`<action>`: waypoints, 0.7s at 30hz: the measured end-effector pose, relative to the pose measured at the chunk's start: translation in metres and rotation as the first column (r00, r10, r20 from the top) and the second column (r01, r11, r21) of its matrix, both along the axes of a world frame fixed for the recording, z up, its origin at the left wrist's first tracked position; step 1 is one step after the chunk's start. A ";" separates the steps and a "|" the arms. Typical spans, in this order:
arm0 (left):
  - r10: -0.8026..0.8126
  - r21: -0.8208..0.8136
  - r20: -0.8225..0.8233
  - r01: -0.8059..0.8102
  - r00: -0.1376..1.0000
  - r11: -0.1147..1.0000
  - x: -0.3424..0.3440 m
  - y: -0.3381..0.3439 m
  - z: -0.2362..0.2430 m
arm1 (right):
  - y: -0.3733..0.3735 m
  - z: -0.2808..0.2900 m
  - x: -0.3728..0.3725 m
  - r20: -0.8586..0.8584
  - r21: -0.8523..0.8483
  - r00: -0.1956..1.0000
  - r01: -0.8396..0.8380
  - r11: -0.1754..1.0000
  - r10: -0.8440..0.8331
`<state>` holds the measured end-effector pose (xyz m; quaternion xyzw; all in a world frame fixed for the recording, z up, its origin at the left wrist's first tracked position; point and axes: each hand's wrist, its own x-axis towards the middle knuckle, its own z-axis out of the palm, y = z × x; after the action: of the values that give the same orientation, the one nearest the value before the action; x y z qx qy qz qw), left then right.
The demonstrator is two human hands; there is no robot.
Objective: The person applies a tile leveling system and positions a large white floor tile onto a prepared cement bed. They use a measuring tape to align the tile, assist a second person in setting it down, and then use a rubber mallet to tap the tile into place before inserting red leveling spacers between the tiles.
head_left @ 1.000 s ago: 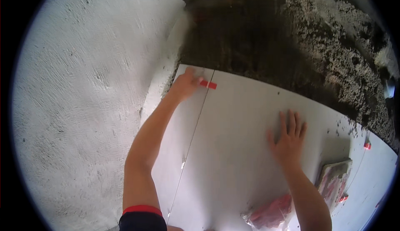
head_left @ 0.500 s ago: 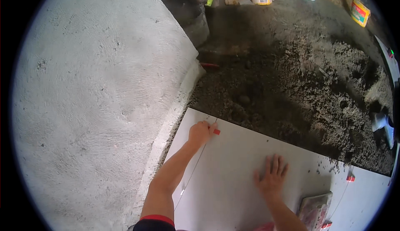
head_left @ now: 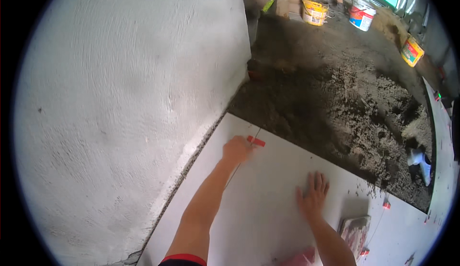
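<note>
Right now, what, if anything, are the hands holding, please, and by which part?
The left hand is at the short red strip; whether it grips it is unclear. The right hand, spread on smooth white tile, holds nothing.

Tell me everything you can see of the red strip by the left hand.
The red strip is small, narrow and straight-edged, plastic by its look. It lies slantwise across the thin dark seam between the left tile and the wide right tile, close to their far edge. The fingers of the left hand are right beside it, on its near side; blur hides whether they grip it or only touch it. Its underside and any finer parts can't be made out.
</note>
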<state>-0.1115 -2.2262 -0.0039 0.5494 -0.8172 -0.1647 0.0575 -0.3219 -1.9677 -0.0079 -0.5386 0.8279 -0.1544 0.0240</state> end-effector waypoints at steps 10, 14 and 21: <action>0.256 0.140 0.025 -0.257 0.966 0.956 0.075 0.097 0.013 | 0.009 -0.029 0.004 -0.127 -0.067 0.992 -0.019 0.998 0.011; 0.112 -0.193 0.071 -0.097 0.991 0.976 0.095 0.173 -0.015 | 0.033 0.008 -0.018 0.217 0.202 0.971 -0.143 0.969 0.098; -0.430 0.283 0.139 0.380 0.892 0.880 0.130 0.316 0.034 | 0.196 0.162 0.000 0.476 0.507 0.877 -0.218 0.834 -0.060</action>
<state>0.0181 -1.9104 0.0300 0.3818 -0.8887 -0.2187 -0.1288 -0.3218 -1.7719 0.1545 -0.4896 0.7818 -0.0374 0.3842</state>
